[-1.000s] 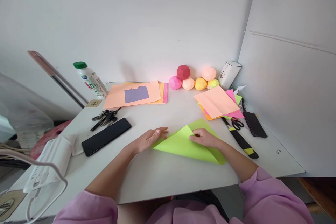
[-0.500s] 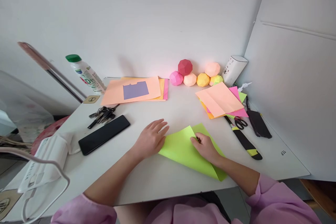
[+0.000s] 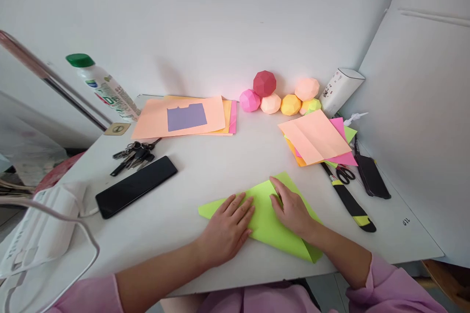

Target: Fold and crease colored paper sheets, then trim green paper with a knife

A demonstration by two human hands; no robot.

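A bright green sheet of paper [image 3: 262,203] lies folded over on the table in front of me, its crease curving along the side nearest me. My left hand [image 3: 229,225] rests flat on its left part, fingers stretched out. At the right part, my right hand [image 3: 293,210] touches the upper layer near its edge. Its index finger and thumb are apart, and the other fingers curl underneath, partly hidden. The lower layer shows beyond that hand.
Loose coloured sheets [image 3: 316,137] lie at right, beside scissors [image 3: 345,174] and a black-and-yellow cutter [image 3: 352,205]. Faceted paper balls [image 3: 265,84] line the wall. At left are a phone [image 3: 136,187], keys [image 3: 137,155], a bottle [image 3: 108,90] and a power strip [image 3: 46,234].
My left hand has moved right and toward me, from the paper's left end to flat on top of it. My right index finger has straightened along the edge. The view has shifted slightly.
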